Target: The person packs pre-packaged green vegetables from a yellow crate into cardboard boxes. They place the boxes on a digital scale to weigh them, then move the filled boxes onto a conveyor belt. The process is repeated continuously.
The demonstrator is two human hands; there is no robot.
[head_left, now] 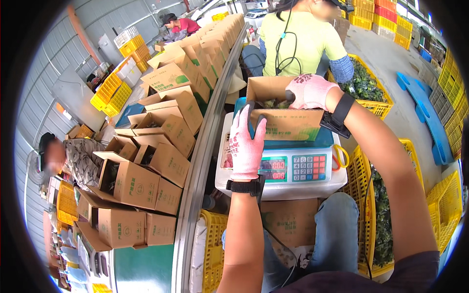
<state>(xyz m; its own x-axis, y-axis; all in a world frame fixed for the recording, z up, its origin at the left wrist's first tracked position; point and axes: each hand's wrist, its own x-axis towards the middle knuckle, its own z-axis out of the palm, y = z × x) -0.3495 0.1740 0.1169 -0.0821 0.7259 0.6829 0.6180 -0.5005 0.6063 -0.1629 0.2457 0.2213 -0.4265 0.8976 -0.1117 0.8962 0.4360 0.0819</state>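
An open cardboard box (288,124) stands over the blue pan of a white digital scale (222,181), with small dark-green items (275,103) low inside it. My left hand (245,149), in a pink glove with dark fingertips, holds the box's near left corner. Its thumb lies against the front and its fingers run up the left side. Over the right end of the box, my gloved right hand (312,92) grips the wall, its dark tips reaching inside the rim. Some of its fingers are hidden. Both wrists wear black straps.
Left of me runs a metal-edged conveyor (188,215) with several open cardboard boxes (129,183). Yellow crates of green produce (383,215) stand at my right. A person in a yellow shirt (303,39) sits ahead; others work beyond the conveyor. Blue pallets (427,117) lie farther right.
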